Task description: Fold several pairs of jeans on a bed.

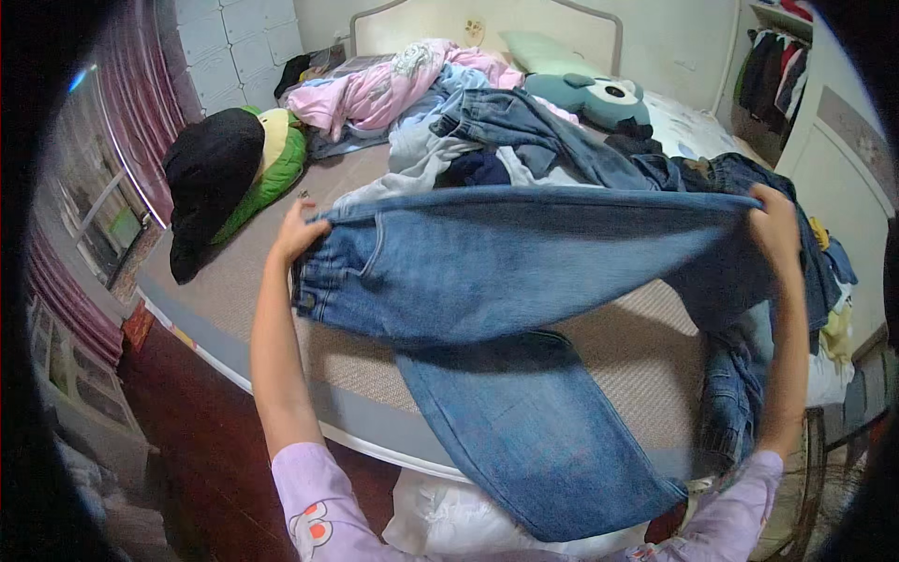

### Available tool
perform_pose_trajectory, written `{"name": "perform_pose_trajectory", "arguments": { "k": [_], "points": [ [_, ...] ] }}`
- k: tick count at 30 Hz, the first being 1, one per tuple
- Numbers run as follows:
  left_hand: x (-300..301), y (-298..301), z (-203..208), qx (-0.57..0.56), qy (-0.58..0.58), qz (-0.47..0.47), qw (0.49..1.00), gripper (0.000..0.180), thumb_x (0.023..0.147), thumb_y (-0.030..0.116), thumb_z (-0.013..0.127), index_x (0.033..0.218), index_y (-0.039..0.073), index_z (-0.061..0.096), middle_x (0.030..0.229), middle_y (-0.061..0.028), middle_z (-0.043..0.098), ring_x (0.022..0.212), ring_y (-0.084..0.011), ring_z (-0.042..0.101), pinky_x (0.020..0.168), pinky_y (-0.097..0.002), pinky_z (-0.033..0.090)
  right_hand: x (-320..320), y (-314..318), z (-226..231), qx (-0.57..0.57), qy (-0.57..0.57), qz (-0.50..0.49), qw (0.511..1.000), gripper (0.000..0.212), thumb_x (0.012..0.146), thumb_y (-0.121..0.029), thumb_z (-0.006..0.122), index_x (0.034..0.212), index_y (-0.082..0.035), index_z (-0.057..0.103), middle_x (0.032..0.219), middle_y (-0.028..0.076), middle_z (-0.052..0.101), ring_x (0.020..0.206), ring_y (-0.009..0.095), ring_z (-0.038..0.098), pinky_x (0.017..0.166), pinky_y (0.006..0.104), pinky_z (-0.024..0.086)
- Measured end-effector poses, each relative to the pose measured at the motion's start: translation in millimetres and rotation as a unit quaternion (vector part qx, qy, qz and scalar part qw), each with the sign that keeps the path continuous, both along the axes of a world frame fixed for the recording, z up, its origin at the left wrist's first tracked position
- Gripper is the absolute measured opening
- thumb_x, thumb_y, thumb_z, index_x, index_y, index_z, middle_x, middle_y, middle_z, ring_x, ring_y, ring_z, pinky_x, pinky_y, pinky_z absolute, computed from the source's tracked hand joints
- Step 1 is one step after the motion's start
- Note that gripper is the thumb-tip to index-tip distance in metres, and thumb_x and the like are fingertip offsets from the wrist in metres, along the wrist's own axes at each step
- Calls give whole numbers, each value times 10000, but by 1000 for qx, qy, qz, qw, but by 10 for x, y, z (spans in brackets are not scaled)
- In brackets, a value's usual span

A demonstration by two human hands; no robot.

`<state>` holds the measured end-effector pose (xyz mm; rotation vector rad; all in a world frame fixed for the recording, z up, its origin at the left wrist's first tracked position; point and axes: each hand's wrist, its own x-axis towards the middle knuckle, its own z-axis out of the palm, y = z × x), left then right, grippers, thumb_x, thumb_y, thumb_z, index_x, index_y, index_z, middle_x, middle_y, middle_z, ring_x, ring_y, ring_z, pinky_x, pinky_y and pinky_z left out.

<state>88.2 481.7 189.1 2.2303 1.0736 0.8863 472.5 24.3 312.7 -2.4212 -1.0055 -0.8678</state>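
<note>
A pair of blue jeans (487,253) is stretched sideways between my two hands above the bed. My left hand (302,234) is closed on the waistband end, where a button shows. Far to the right, my right hand (775,229) grips the upper leg of the jeans near its hem. The second leg hangs down and lies slanting over the bed's front edge toward me. Behind the jeans lies a heap of clothes with more denim (552,140) and some light grey pieces (421,155).
The bed's beige mat (637,365) lies beneath the jeans. At left rests a green and black plush (225,178). Pink bedding (393,89), a teal plush pillow (595,98) and a pale green pillow (552,56) are toward the headboard (524,23). More jeans (735,375) hang at the right.
</note>
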Motion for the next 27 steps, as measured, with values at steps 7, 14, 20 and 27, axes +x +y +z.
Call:
{"name": "perform_pose_trajectory", "arguments": {
  "k": [7, 14, 20, 27],
  "points": [
    [560, -408, 1269, 205, -109, -40, 972, 407, 550, 264, 630, 843, 13, 501, 794, -116, 551, 749, -194, 519, 701, -287, 406, 389, -618, -189, -12, 36, -62, 997, 179, 547, -97, 423, 697, -15, 477, 623, 150, 480, 669, 285, 507, 604, 348, 381],
    [1648, -2186, 2648, 314, -110, -141, 932, 578, 540, 352, 638, 946, -29, 478, 940, -218, 526, 884, -285, 508, 744, -318, 399, -241, -679, -1237, 233, 205, 42, 950, 136, 681, -126, 560, 664, -50, 448, 646, 48, 455, 591, 170, 447, 548, 307, 371],
    [1737, -3040, 3097, 321, -49, -101, 940, 454, 572, 286, 587, 913, -9, 532, 868, -160, 547, 799, -229, 528, 687, -284, 434, -2071, -120, -1775, 54, 797, 463, 384, 605, 715, -91, 591, 1220, -54, 260, 1153, 149, 393, 1013, 200, 443, 826, 291, 390],
    [698, -2826, 3582, 256, -125, -178, 942, 380, 666, 285, 538, 929, 11, 516, 894, -108, 523, 835, -181, 495, 732, -264, 397, -962, 624, -1729, 238, 458, 328, 791, 669, 689, -196, 591, 1235, -34, 239, 1261, 148, 273, 1161, 265, 274, 957, 351, 220]
  ]
}}
